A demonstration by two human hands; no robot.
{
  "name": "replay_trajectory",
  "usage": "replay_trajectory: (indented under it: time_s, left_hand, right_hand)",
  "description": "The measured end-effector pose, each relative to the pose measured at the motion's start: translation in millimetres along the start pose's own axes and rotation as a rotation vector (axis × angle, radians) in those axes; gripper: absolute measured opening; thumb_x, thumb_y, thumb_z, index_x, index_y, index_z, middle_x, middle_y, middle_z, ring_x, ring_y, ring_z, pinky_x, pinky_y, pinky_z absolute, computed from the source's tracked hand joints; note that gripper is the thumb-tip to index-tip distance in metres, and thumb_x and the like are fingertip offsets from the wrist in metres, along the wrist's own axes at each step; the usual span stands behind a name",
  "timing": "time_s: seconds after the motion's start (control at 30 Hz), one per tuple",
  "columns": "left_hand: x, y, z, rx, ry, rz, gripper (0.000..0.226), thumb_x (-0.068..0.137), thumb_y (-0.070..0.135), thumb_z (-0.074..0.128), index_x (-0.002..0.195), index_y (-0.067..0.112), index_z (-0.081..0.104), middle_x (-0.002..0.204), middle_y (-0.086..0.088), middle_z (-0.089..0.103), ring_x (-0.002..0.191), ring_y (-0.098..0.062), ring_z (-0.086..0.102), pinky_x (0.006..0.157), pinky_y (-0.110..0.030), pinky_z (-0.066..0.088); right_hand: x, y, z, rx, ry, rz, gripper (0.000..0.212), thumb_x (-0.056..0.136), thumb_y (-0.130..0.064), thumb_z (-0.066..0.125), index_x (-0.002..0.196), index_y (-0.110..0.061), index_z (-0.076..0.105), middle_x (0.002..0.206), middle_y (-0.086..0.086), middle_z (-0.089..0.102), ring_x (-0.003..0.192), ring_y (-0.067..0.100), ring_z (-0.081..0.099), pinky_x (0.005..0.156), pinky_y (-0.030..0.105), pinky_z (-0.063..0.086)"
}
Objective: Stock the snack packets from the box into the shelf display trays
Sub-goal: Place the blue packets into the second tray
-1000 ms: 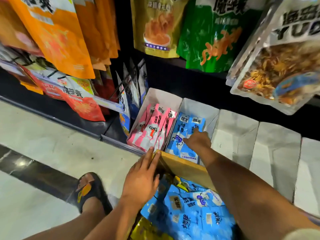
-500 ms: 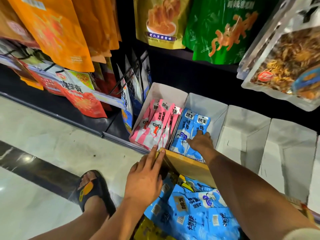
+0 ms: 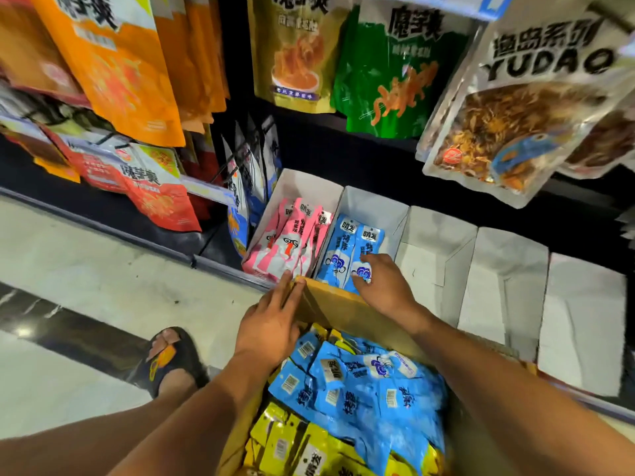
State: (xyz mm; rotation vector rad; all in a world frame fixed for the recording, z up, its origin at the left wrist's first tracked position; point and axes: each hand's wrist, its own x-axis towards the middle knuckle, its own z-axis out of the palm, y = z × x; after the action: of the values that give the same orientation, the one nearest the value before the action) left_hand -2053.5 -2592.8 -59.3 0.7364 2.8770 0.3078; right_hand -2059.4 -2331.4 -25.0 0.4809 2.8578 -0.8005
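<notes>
A brown cardboard box (image 3: pixel 338 309) in front of me holds several blue snack packets (image 3: pixel 374 386) and yellow ones (image 3: pixel 295 444). My left hand (image 3: pixel 271 321) rests with straight fingers on the box's far left corner. My right hand (image 3: pixel 381 283) reaches over the box rim into the second white display tray (image 3: pixel 374 204), fingertips on the blue packets (image 3: pixel 347 249) standing there. The first white tray (image 3: pixel 302 182) to its left holds pink packets (image 3: pixel 292 238).
Three more white trays (image 3: pixel 436 255) line the low shelf to the right. Large snack bags hang above: orange (image 3: pixel 113 63), yellow (image 3: pixel 295 49), green (image 3: pixel 395 70) and a clear YUDAO bag (image 3: pixel 515 115). My sandalled foot (image 3: pixel 168 359) stands on the tiled floor at left.
My right hand has drawn back a little toward the front of the blue packets in the tray. My left hand stays on the box corner.
</notes>
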Motion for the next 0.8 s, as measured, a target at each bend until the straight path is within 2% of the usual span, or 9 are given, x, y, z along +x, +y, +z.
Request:
replay_trajectory:
  time_s: [0.17, 0.27, 0.33, 0.4, 0.43, 0.5, 0.6, 0.67, 0.8]
  left_hand:
    - [-32.5, 4.2, -1.5, -0.057, -0.058, -0.024, 0.08, 0.099, 0.036, 0.046, 0.163, 0.034, -0.002, 0.17, 0.006, -0.018, 0.146, -0.027, 0.032, 0.099, -0.043, 0.055]
    - [-57.2, 3.3, 1.6, -0.044, -0.097, -0.026, 0.082, 0.097, 0.035, 0.048, 0.163, 0.034, 0.0, 0.169, 0.004, -0.025, 0.146, -0.03, 0.03, 0.1, -0.043, 0.054]
    - [-71.4, 4.7, -0.6, -0.05, -0.143, -0.043, 0.082, 0.097, 0.037, 0.048, 0.163, 0.035, 0.0, 0.167, 0.004, -0.029, 0.15, -0.033, 0.022, 0.106, -0.046, 0.049]
    - [-83.2, 7.1, -7.6, -0.058, -0.185, -0.048, 0.081, 0.099, 0.039, 0.047, 0.163, 0.035, -0.002, 0.167, 0.004, -0.03, 0.153, -0.033, 0.015, 0.11, -0.047, 0.045]
    - [-88.0, 7.7, -12.3, -0.059, -0.199, -0.043, 0.08, 0.099, 0.04, 0.047, 0.163, 0.035, -0.002, 0.167, 0.004, -0.029, 0.154, -0.032, 0.013, 0.111, -0.048, 0.044]
    - [-96.1, 7.9, -23.2, -0.063, -0.229, -0.026, 0.08, 0.1, 0.041, 0.046, 0.163, 0.034, -0.002, 0.169, 0.003, -0.023, 0.154, -0.03, 0.014, 0.112, -0.048, 0.043]
    - [-104.6, 9.3, -42.4, -0.051, -0.298, 0.001, 0.08, 0.101, 0.042, 0.049, 0.164, 0.033, -0.001, 0.172, 0.001, -0.012, 0.155, -0.029, 0.013, 0.119, -0.049, 0.034]
    - [-108.1, 13.6, -61.7, -0.03, -0.337, 0.028, 0.082, 0.1, 0.044, 0.051, 0.164, 0.034, 0.0, 0.172, 0.0, -0.006, 0.157, -0.028, 0.01, 0.123, -0.049, 0.027]
    - [-101.4, 27.4, -107.1, -0.018, -0.407, 0.086, 0.084, 0.1, 0.045, 0.054, 0.165, 0.029, 0.003, 0.173, 0.0, 0.001, 0.158, -0.022, 0.008, 0.126, -0.04, 0.022]
  right_hand:
    - [-82.3, 2.3, -2.4, 0.142, 0.101, -0.206, 0.021, 0.096, -0.025, 0.059, 0.115, -0.033, 0.061, 0.119, -0.015, 0.051, 0.112, 0.006, 0.054, 0.095, 0.026, 0.046]
    - [-119.3, 8.1, 20.7, 0.151, -0.002, -0.198, 0.017, 0.096, -0.024, 0.059, 0.108, -0.036, 0.064, 0.108, -0.017, 0.056, 0.093, 0.004, 0.06, 0.083, 0.031, 0.051]
    - [-130.5, 14.8, 44.5, -0.028, -0.215, -0.167, 0.036, 0.092, -0.038, 0.063, 0.127, -0.038, 0.058, 0.129, -0.012, 0.056, 0.115, 0.014, 0.059, 0.093, 0.039, 0.051]
    - [-136.1, 23.4, 69.5, -0.256, -0.416, -0.142, 0.073, 0.083, -0.055, 0.065, 0.148, -0.035, 0.039, 0.154, -0.005, 0.038, 0.139, 0.023, 0.042, 0.106, 0.045, 0.044]
    - [-138.4, 26.6, 80.6, -0.337, -0.452, -0.128, 0.081, 0.081, -0.06, 0.064, 0.151, -0.034, 0.034, 0.158, -0.004, 0.033, 0.142, 0.024, 0.037, 0.108, 0.047, 0.042]
    - [-145.2, 24.2, 91.1, -0.4, -0.409, -0.105, 0.065, 0.089, -0.054, 0.061, 0.147, -0.034, 0.04, 0.152, -0.003, 0.042, 0.137, 0.025, 0.044, 0.103, 0.046, 0.047]
    - [-150.1, 14.0, 86.8, -0.358, -0.242, -0.078, 0.019, 0.101, -0.026, 0.051, 0.115, -0.036, 0.059, 0.117, 0.002, 0.067, 0.101, 0.027, 0.065, 0.072, 0.041, 0.052]
    - [-148.9, 10.5, 70.4, -0.371, -0.169, -0.079, 0.024, 0.101, -0.02, 0.045, 0.113, -0.033, 0.062, 0.103, 0.006, 0.071, 0.09, 0.032, 0.068, 0.065, 0.039, 0.049]
    - [-148.5, -6.8, 5.2, -0.137, -0.116, -0.123, 0.034, 0.102, -0.018, 0.044, 0.127, -0.029, 0.067, 0.112, 0.005, 0.074, 0.1, 0.03, 0.068, 0.08, 0.04, 0.055]
